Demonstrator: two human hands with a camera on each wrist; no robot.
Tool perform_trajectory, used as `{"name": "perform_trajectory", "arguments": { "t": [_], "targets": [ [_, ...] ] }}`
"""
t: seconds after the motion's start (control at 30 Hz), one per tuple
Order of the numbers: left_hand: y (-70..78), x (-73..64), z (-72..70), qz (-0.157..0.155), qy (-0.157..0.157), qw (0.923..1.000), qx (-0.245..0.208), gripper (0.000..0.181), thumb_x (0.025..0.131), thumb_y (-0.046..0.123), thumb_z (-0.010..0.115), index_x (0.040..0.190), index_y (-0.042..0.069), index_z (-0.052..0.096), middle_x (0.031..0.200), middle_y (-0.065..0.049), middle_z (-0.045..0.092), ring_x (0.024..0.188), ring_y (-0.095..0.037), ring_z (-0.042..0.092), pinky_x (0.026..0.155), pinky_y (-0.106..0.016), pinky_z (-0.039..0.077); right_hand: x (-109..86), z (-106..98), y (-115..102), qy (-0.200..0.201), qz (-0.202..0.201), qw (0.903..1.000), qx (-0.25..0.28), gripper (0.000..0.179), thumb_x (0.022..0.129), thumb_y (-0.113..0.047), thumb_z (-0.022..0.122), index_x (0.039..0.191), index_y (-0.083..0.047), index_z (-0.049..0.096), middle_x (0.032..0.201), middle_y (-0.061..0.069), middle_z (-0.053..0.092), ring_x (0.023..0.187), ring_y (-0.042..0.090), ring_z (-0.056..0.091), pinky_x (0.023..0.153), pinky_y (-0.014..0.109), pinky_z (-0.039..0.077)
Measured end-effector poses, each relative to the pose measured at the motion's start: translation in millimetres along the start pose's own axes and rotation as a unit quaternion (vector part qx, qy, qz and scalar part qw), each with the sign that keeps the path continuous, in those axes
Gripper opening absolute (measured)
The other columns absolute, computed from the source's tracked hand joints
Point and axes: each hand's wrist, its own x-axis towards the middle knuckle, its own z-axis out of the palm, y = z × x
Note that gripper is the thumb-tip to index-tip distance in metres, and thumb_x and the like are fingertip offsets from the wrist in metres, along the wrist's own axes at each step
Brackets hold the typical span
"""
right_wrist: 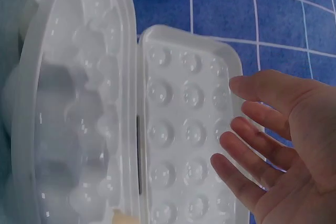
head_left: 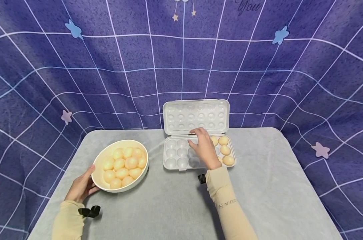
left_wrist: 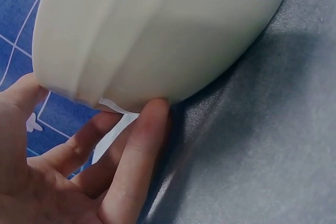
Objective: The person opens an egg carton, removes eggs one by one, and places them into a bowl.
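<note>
While my left fingers (left_wrist: pixel 140 153) grip one bowl (head_left: pixel 98 173) (twelve eggs (head_left: pixel 122 173) visible), my empty, relaxed right fingers (right_wrist: pixel 252 158) overhang one box (head_left: pixel 171 153) (five visible).

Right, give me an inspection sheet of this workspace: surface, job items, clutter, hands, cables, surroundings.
Surface: grey tabletop, creaseless verdict not possible from here.
Job items: pale bowl holding eggs; white egg box, lid raised, eggs at its right end, bare cups at its left.
Clutter: nothing seen.
Hands: left hand grips the bowl's edge; right hand is over the box, holding nothing.
Cables: nothing seen.
Surroundings: blue gridded backdrop with stars.
</note>
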Motion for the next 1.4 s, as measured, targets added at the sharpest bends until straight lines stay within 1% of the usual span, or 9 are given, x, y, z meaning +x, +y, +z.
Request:
{"name": "perform_trajectory", "arguments": {
  "t": [0.17, 0.33, 0.47, 0.67, 0.83, 0.9, 1.03, 1.2, 1.4],
  "targets": [
    [-0.9, 1.0, -1.1, -0.001, -0.001, 1.0, 0.0, 0.089, 0.101, 0.057, 0.044, 0.156, -0.003, 0.008, 0.087, 0.015, 0.071, 0.082, 0.0, 0.068, 0.078, -0.027, 0.062, 2.0, -3, 15, 0.003, 0.01, 0.9999, 0.002, 0.032, 0.088, -0.014, 0.076, 0.118, -0.005, 0.067, 0.118, 0.011, 0.062, 0.115, 0.029, 0.057, 0.1, 0.042, 0.051],
    [-1.9, 2.5, -1.5, 0.0, 0.001, 1.0, -0.003, 0.088, 0.101, 0.057, 0.044, 0.156, -0.003, 0.009, 0.087, 0.016, 0.071, 0.083, 0.0, 0.069, 0.079, -0.028, 0.062, 2.9, -6, 30, -0.007, 0.028, 0.9996, -0.006, 0.033, 0.088, -0.011, 0.074, 0.118, -0.002, 0.066, 0.119, 0.015, 0.062, 0.117, 0.032, 0.056, 0.105, 0.044, 0.048],
    [-1.1, 1.6, -0.3, 0.005, 0.004, 1.0, -0.005, 0.087, 0.101, 0.056, 0.044, 0.155, -0.004, 0.01, 0.086, 0.015, 0.071, 0.082, -0.001, 0.069, 0.078, -0.028, 0.062, 2.4, -8, 43, -0.015, 0.038, 0.999, -0.016, 0.034, 0.087, -0.01, 0.074, 0.118, 0.001, 0.065, 0.119, 0.017, 0.062, 0.115, 0.035, 0.056, 0.103, 0.046, 0.048],
    [1.1, 0.3, 1.6, 0.01, 0.006, 0.9999, 0.005, 0.091, 0.1, 0.058, 0.045, 0.155, -0.006, 0.011, 0.086, 0.017, 0.07, 0.082, 0.0, 0.069, 0.078, -0.027, 0.062, -0.4, -13, 61, -0.015, 0.034, 0.9987, -0.034, 0.036, 0.083, -0.004, 0.073, 0.117, 0.006, 0.064, 0.119, 0.021, 0.064, 0.113, 0.039, 0.058, 0.101, 0.048, 0.048],
    [0.5, -0.3, 0.9, 0.01, 0.001, 0.9999, 0.0, 0.089, 0.101, 0.057, 0.043, 0.154, -0.006, 0.011, 0.087, 0.014, 0.071, 0.083, -0.001, 0.069, 0.078, -0.028, 0.062, -4.1, -15, 72, -0.039, 0.051, 0.9974, -0.035, 0.039, 0.082, -0.001, 0.069, 0.119, 0.008, 0.062, 0.122, 0.023, 0.063, 0.117, 0.039, 0.056, 0.103, 0.049, 0.047],
    [0.6, -0.1, 1.1, 0.01, 0.0, 0.9999, -0.001, 0.088, 0.101, 0.056, 0.043, 0.154, -0.006, 0.01, 0.088, 0.014, 0.071, 0.083, -0.001, 0.069, 0.078, -0.028, 0.062, -5.0, -15, 76, -0.042, 0.047, 0.9973, -0.036, 0.038, 0.082, 0.0, 0.068, 0.119, 0.009, 0.062, 0.121, 0.024, 0.063, 0.118, 0.039, 0.056, 0.104, 0.049, 0.046],
    [0.7, -0.3, 0.6, 0.006, 0.001, 1.0, -0.003, 0.089, 0.101, 0.057, 0.044, 0.155, -0.006, 0.01, 0.089, 0.013, 0.07, 0.084, -0.002, 0.069, 0.079, -0.029, 0.062, -6.7, -12, 82, -0.025, 0.025, 0.9987, -0.037, 0.032, 0.082, 0.004, 0.068, 0.113, 0.01, 0.064, 0.115, 0.025, 0.064, 0.114, 0.039, 0.057, 0.103, 0.048, 0.047],
    [0.7, -0.7, 0.3, 0.005, 0.002, 1.0, -0.002, 0.089, 0.101, 0.057, 0.043, 0.154, -0.006, 0.011, 0.088, 0.012, 0.071, 0.083, -0.002, 0.069, 0.079, -0.029, 0.062, -6.0, -8, 88, 0.0, 0.006, 0.9989, -0.046, 0.028, 0.079, 0.007, 0.068, 0.106, 0.01, 0.067, 0.106, 0.026, 0.064, 0.104, 0.042, 0.059, 0.096, 0.05, 0.049],
    [-1.1, 0.6, -0.1, 0.006, 0.005, 1.0, -0.006, 0.089, 0.1, 0.058, 0.044, 0.154, -0.006, 0.012, 0.088, 0.012, 0.071, 0.083, -0.003, 0.069, 0.079, -0.029, 0.062, -5.6, -7, 95, -0.003, 0.022, 0.9981, -0.058, 0.035, 0.075, 0.008, 0.068, 0.111, 0.009, 0.066, 0.107, 0.028, 0.063, 0.101, 0.046, 0.055, 0.093, 0.052, 0.047]
  ]
}}
